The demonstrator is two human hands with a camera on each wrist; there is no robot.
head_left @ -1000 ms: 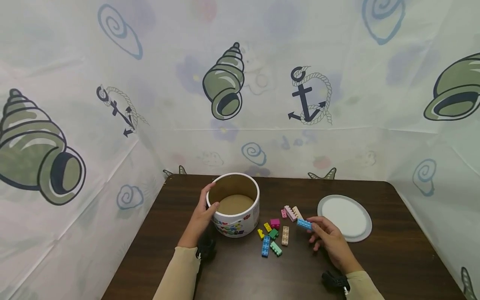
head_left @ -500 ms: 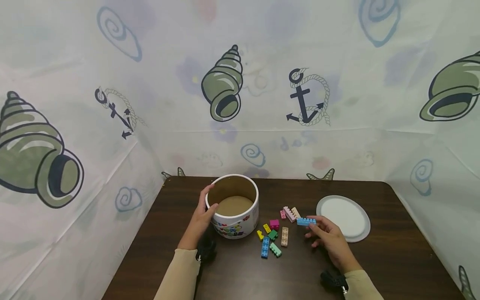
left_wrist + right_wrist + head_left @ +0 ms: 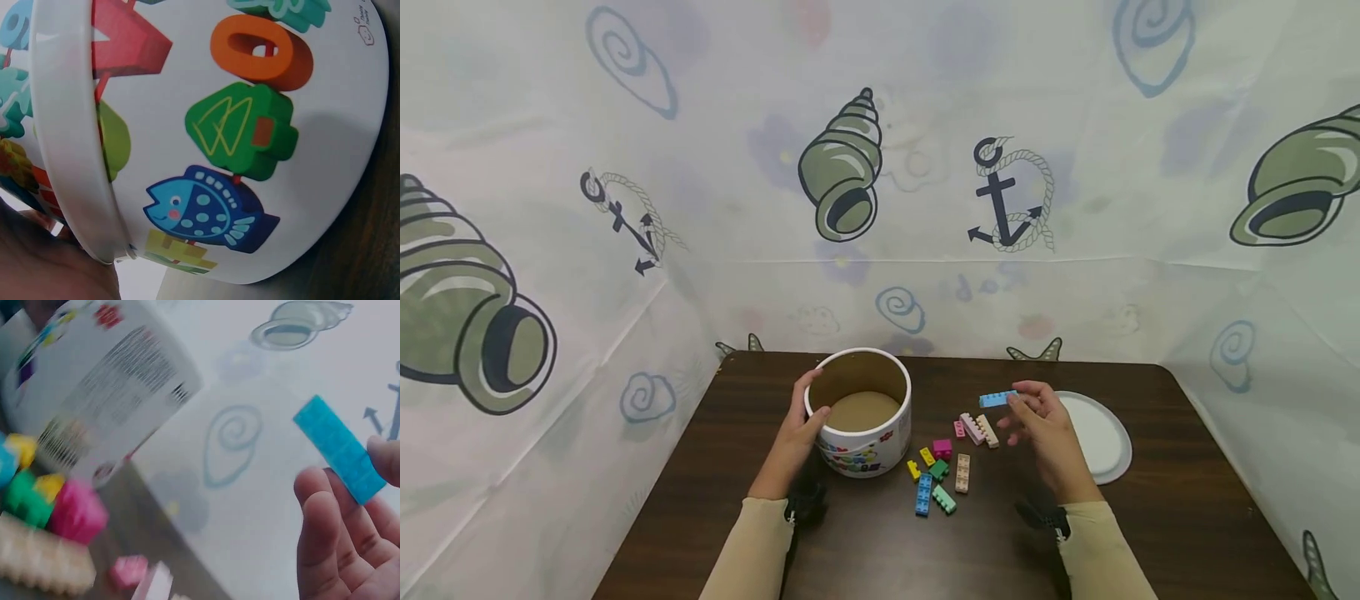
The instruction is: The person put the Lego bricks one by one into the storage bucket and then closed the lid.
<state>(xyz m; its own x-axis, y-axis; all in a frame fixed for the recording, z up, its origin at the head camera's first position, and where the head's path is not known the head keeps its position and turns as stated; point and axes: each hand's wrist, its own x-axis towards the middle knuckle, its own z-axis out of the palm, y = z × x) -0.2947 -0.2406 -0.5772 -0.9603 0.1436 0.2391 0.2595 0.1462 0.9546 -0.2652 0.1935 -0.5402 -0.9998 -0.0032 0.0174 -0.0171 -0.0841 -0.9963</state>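
A white tub (image 3: 868,454) with colourful printed pictures stands on the dark table, its inside bare and brown. My left hand (image 3: 790,442) grips the tub's left rim, thumb over the near edge and fingers round the far side. In the left wrist view the printed wall of the tub (image 3: 250,144) fills most of the picture. My right hand (image 3: 1045,433) pinches a light blue building brick (image 3: 997,399) between thumb and fingers, raised over the table behind the loose bricks. The same blue brick (image 3: 340,450) shows clearly in the right wrist view.
Several loose bricks lie right of the tub, among them a blue brick (image 3: 923,495), a magenta brick (image 3: 942,449), a tan brick (image 3: 962,473) and a pale pink brick (image 3: 972,428). A round white lid (image 3: 1097,437) lies behind my right hand. A patterned cloth (image 3: 940,208) surrounds the table.
My right hand has lifted the light blue brick up and away from me, slightly leftward. The left hand keeps its grip on the tub; the head view has shifted a little.
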